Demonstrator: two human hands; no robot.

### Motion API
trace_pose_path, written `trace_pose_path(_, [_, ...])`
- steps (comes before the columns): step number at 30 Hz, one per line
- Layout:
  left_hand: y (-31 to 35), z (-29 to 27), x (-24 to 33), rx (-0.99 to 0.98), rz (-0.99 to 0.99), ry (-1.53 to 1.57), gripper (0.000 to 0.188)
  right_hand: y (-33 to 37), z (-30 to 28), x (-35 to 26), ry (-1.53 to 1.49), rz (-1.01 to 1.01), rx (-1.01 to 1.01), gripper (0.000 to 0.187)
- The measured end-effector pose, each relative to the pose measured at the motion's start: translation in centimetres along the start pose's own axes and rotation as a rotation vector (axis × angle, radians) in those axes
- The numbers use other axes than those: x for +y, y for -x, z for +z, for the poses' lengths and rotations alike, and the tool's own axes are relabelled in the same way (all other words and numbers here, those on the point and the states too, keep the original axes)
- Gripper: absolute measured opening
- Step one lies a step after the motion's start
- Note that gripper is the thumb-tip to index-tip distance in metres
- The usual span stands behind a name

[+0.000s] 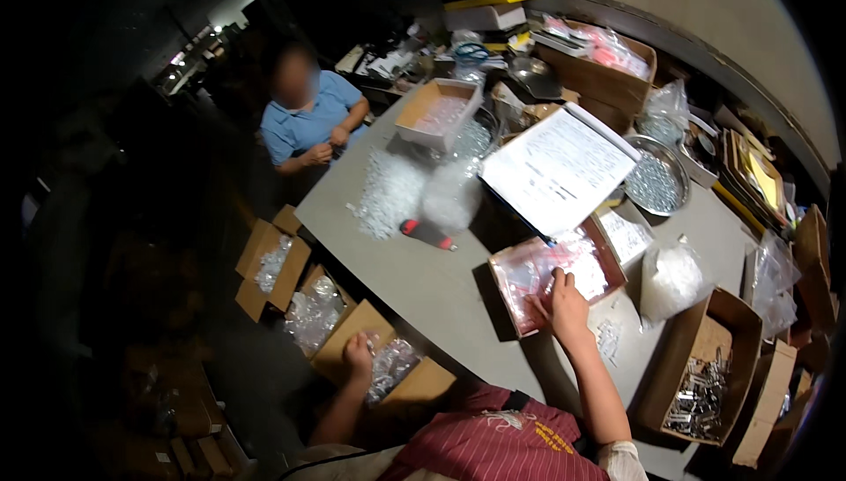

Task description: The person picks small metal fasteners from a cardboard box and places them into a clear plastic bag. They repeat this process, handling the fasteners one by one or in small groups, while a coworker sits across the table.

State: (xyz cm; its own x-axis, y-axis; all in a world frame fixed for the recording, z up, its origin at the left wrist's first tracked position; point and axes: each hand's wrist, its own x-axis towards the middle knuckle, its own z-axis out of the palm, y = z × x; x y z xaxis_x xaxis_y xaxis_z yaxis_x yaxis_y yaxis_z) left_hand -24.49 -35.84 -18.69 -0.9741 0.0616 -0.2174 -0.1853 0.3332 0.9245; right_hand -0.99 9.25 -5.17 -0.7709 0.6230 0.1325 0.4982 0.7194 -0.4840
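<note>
My right hand (pixel 567 305) reaches over a shallow cardboard box (pixel 524 327) of clear plastic bags with red edges (pixel 546 265). Its thumb and fingers are apart, and the fingertips rest at the bags. Down to the left, beside the table, my left hand (pixel 359 359) is closed above an open carton (pixel 339 340). What it holds, if anything, I cannot make out. That carton contains shiny clear packets (pixel 392 366). A clipboard with a written sheet (pixel 560 168) leans behind the box of bags.
On the grey table (pixel 370 261) lie a white heap of small pieces (pixel 388 190), a red-and-black tool (pixel 427 234) and a full plastic bag (pixel 671 283). A metal bowl (pixel 656 181) and a box of metal parts (pixel 705 393) stand right. A person in blue (pixel 313 119) sits across.
</note>
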Motion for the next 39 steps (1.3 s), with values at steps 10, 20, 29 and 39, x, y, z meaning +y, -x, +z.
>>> trace_pose_path(10, [3.5,4.7,8.3,-0.258,0.556,-0.817,0.021,-0.2,-2.0,-1.7,0.055,-0.07,-0.08,0.028])
trace_pose_path(20, [13.4,17.4,29.1,-0.508,1.13,-0.435,0.049,2.7,-8.5,-4.1,-0.145,-0.325,0.251,0.038])
trace_pose_path(29, [17.4,22.2,27.1,-0.98,0.83,-0.162,0.028,8.0,-10.6,-4.1,-0.606,-0.022,0.155,0.036])
trace_pose_path(39, [17.8,21.9,28.1,-0.981,0.925,-0.153,0.011,9.8,-10.6,-2.5,-0.941,0.214,-0.384,0.044])
